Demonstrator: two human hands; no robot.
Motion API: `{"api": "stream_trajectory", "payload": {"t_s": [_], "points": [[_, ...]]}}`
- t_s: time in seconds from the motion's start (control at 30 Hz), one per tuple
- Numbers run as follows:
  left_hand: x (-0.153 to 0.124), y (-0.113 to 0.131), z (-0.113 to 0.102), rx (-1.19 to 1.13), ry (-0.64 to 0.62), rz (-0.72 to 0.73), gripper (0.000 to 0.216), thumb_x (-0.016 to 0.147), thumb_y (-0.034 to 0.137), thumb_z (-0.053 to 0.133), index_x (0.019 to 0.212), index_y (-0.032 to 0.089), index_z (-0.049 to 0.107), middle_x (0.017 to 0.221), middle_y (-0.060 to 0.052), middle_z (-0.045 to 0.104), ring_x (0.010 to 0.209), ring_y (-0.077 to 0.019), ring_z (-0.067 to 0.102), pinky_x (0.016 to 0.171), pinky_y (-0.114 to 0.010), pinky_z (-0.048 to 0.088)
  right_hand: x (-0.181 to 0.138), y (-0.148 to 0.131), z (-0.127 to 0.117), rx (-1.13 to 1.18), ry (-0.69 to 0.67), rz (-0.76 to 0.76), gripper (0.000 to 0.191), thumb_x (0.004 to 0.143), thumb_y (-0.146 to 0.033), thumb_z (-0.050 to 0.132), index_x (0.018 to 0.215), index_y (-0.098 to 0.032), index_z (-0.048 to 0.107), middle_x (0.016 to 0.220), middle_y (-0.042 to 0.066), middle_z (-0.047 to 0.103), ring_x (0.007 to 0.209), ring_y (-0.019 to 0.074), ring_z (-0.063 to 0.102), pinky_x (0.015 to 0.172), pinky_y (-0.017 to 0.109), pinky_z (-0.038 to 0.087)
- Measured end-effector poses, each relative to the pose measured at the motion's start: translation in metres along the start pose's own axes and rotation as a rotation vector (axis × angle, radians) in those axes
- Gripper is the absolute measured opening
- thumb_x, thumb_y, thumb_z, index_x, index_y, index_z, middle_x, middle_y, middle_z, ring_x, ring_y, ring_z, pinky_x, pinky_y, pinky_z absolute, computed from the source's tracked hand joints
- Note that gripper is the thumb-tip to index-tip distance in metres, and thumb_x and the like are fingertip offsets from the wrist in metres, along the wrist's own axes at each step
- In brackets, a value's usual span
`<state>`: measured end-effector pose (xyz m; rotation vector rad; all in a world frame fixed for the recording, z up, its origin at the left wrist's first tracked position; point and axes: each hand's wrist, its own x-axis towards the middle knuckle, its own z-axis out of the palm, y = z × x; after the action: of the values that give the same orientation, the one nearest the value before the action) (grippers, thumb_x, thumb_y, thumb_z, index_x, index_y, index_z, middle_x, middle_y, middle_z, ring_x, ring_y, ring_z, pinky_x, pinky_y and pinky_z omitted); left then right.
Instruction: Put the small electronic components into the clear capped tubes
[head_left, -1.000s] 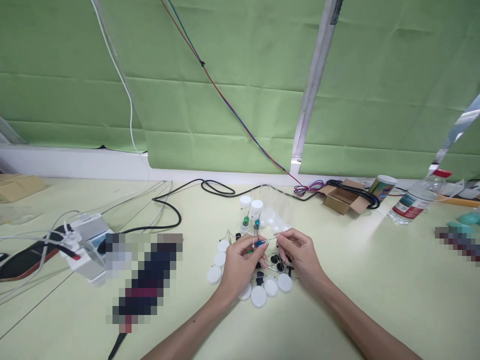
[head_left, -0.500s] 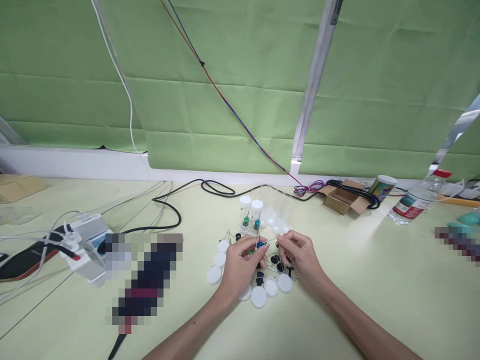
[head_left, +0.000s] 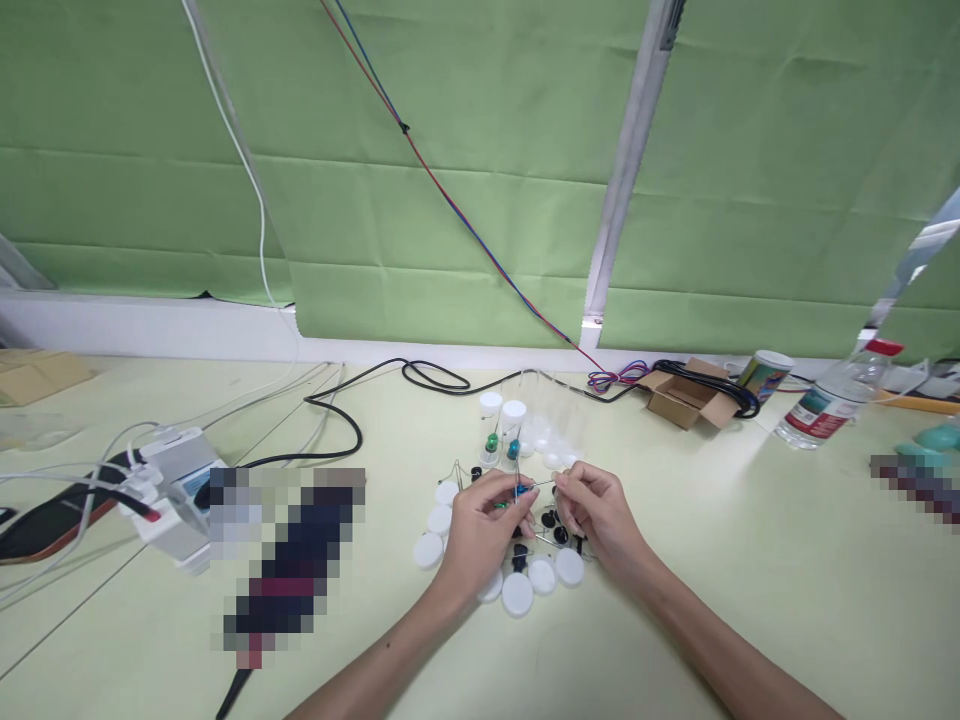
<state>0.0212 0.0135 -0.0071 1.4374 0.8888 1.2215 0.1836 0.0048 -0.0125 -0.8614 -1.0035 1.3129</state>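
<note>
My left hand pinches a small blue electronic component with thin wire leads between thumb and fingers. One lead stretches right, and the fingertips of my right hand are closed on its end. Just beyond, two clear tubes with white lids stand upright, holding a green component and a blue-green component. Under and around my hands lie black components with wire leads. Loose white caps form a rough ring about them. Something green beneath my left fingers is mostly hidden.
Clear tubes lie behind the upright pair. A black cable crosses the table's back. At right are a small open carton, a can and a plastic bottle. White plug adapters sit left, near a blurred dark object.
Almost nothing differs. The blue component and its leads have shifted very slightly between my fingertips; both hands keep their places.
</note>
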Motion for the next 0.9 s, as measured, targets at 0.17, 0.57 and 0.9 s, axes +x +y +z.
{"api": "stream_trajectory", "payload": {"t_s": [0.17,0.57,0.9], "points": [[0.002,0.0001,-0.0011,-0.019,0.023,-0.018,0.019,0.079,0.036,0.07,0.084,0.017,0.069,0.07,0.001,0.059,0.049,-0.0133,0.062,0.054,-0.027,0.054,0.0003,0.0006,-0.0007,-0.012,-0.03,0.003,0.034,0.078,-0.042,0.074,0.063,-0.016,0.057,0.049,-0.004,0.053,0.037,0.0058,0.041,0.038,0.02,0.029],[0.0046,-0.001,-0.0023,-0.063,0.044,-0.072,0.021,0.08,0.035,0.07,0.088,0.016,0.066,0.06,0.002,0.063,0.05,-0.0144,0.061,0.056,-0.028,0.054,0.0035,0.0049,-0.0019,-0.018,-0.028,-0.052,0.025,0.075,-0.036,0.077,0.092,-0.019,0.071,0.063,-0.003,0.057,0.041,0.0066,0.045,0.038,0.021,0.032],[0.0023,0.0026,-0.0006,-0.011,0.043,-0.045,0.018,0.079,0.032,0.07,0.089,0.016,0.069,0.066,0.002,0.061,0.049,-0.0132,0.062,0.055,-0.027,0.053,0.004,0.0035,-0.0018,-0.008,0.003,-0.067,0.022,0.075,-0.037,0.077,0.079,-0.016,0.069,0.059,-0.003,0.057,0.04,0.0066,0.046,0.038,0.02,0.033]]}}
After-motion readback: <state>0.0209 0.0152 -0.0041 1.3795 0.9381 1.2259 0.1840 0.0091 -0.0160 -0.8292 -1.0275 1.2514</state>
